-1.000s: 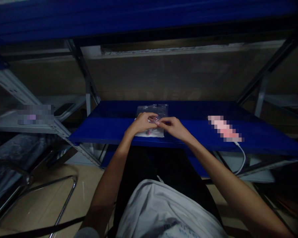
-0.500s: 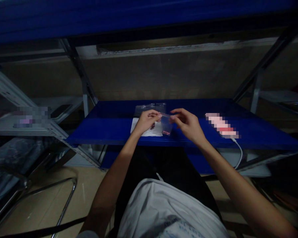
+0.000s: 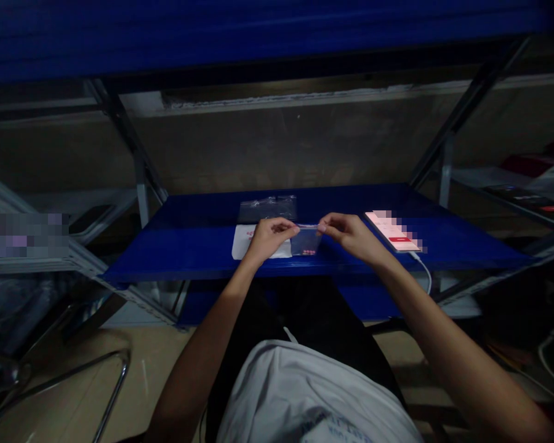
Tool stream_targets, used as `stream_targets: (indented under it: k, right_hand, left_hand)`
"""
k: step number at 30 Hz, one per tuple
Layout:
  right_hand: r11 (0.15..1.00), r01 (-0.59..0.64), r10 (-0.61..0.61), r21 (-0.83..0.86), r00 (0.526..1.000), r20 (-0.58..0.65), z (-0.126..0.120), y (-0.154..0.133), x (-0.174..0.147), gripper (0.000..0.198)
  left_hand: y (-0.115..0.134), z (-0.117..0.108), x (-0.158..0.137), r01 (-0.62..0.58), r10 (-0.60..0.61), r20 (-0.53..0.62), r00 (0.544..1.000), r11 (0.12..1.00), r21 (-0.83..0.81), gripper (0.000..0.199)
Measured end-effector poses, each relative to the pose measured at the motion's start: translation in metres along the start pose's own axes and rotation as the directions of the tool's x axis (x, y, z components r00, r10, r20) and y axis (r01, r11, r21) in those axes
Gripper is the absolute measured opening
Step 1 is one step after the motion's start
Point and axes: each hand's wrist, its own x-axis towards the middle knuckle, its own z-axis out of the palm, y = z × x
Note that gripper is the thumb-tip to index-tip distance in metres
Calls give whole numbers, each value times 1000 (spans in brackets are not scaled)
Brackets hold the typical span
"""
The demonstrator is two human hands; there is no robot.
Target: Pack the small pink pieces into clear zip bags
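Between my two hands hangs a small clear zip bag (image 3: pixel 306 240), its top edge stretched level. Several small red beads or pellets (image 3: pixel 309 251) lie at its bottom; their exact kind is too small to tell. My left hand (image 3: pixel 272 237) pinches the bag's upper left corner. At the upper right corner, my right hand (image 3: pixel 344 232) pinches it between thumb and fingers. Under my left hand lies a white sheet or pouch (image 3: pixel 240 243) with small red marks or pieces on it. Behind it are flat clear plastic bags (image 3: pixel 265 209).
A phone (image 3: pixel 390 231) with a lit, blurred-out screen lies to the right on the blue shelf (image 3: pixel 203 246), a white cable (image 3: pixel 425 271) plugged into it. Metal uprights (image 3: pixel 141 184) flank the shelf, and another blue shelf (image 3: pixel 258 37) hangs overhead. A chair's metal frame (image 3: pixel 115 381) stands lower left.
My right hand has closed in on the bag's right corner, and the bag's top edge is now pulled straight. Both hands sit slightly lower in view. The camera has shifted a little.
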Motion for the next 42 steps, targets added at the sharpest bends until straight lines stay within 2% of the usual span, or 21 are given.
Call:
stream_targets:
  k: [3,5,8,10,14,17,22,26,29,32,35,39,42]
  right_hand:
    - [999,8,-9,-33,999,-51,1,2,1,43]
    - [998,-37,39,43,998,-58,3,2,1,42]
    - [970,-128,132,206,991,-5,8,3,-1,44]
    - [958,-144,149,248,989,-4,12,3,-2,45]
    - [960,-114,129,257,991,-40,21,5,-2,47]
    - [965,-72,86,252,995,-45,22,4,-2,48]
    - [974,-46,53,221,998,-26,17,-1,-3,43]
    - [960,-72,70,271,997,17,21,-3,-4,44]
    - [966,-47,48,253,999,0,24,-3,-4,44]
    - [975,-8,12,223,1000,-17,23,-3,-5,37]
    - [984,-4,10,179,999,-33,21,-3,-7,29]
    - [990,0,7,142,999,-52,21,-2,-8,22]
    - [985,32,-19,171,997,-73,21,0,-7,20]
  left_hand:
    - [-3,5,1,-15,15,-47,999,1000,-2,16]
    - [-4,8,2,0,-3,-86,996,1000,-31,15]
    - [-5,10,3,45,-52,-113,992,997,-62,15]
    - [-5,11,4,57,-63,-113,992,997,-59,15]
    - [-7,14,4,71,-71,-16,997,997,-17,16]
    - [-10,18,3,35,-34,65,997,999,-22,21]
    - [-9,18,1,4,-3,71,997,1000,-22,23]
    - [-5,15,2,7,-9,89,996,1000,23,23]
    - [0,14,1,-7,3,94,996,999,43,20]
    - [4,14,-1,-48,42,61,997,993,104,21]
    - [5,13,-2,-82,64,88,994,973,216,20]
    - [6,14,-3,-145,133,57,989,899,414,14]
    - [10,19,-4,-192,192,51,980,849,492,13]
